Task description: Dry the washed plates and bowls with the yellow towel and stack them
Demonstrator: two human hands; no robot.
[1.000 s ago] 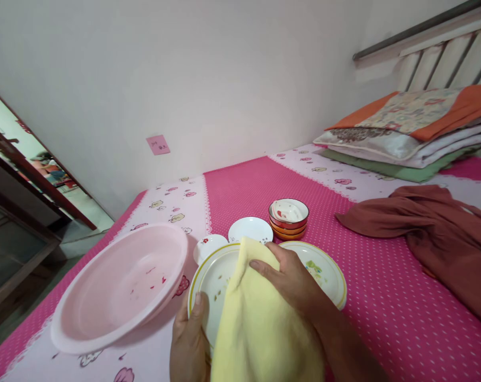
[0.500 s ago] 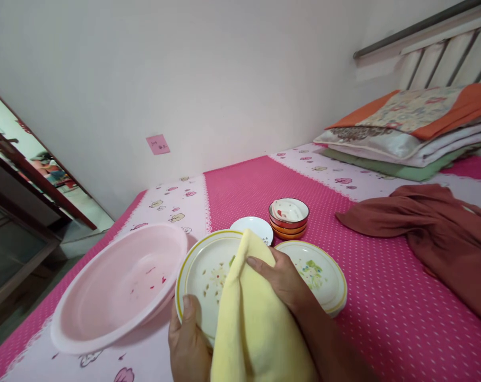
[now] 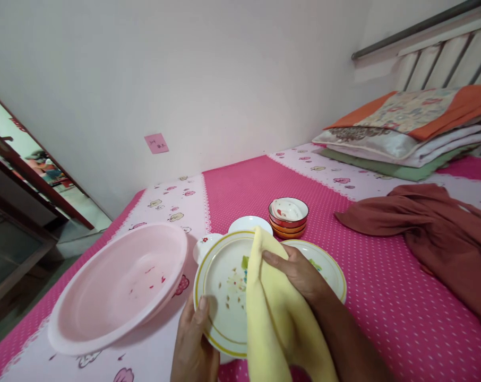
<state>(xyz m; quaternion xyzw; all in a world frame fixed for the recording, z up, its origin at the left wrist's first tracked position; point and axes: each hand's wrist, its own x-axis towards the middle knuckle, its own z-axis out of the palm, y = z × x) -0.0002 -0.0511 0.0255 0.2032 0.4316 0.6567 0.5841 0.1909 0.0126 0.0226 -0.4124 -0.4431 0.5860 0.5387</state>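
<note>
My left hand [image 3: 195,337] grips the left rim of a cream plate [image 3: 226,297] with a yellow edge and a flower print, its thumb on the upper face. A yellow cloth [image 3: 270,313] hangs from my right hand [image 3: 294,270], which pinches it over the plate's right side. The cloth covers that part of the plate. Behind it, a second flowered plate [image 3: 334,270] lies on the bed, partly hidden. A white dish [image 3: 250,225] and a small white dish with a red flower [image 3: 203,246] show past the held plate's far rim.
A pink basin [image 3: 117,286] stands on the left. Beyond the plates is a stack of bowls [image 3: 288,223]. Brown-red fabric [image 3: 419,233] lies on the right, with folded bedding [image 3: 403,127] behind it. Everything rests on a pink patterned bedspread [image 3: 240,191] against the wall.
Both hands, the held plate and the cloth have shifted to the right. The small red-flowered dish has come into view behind the plate's left edge.
</note>
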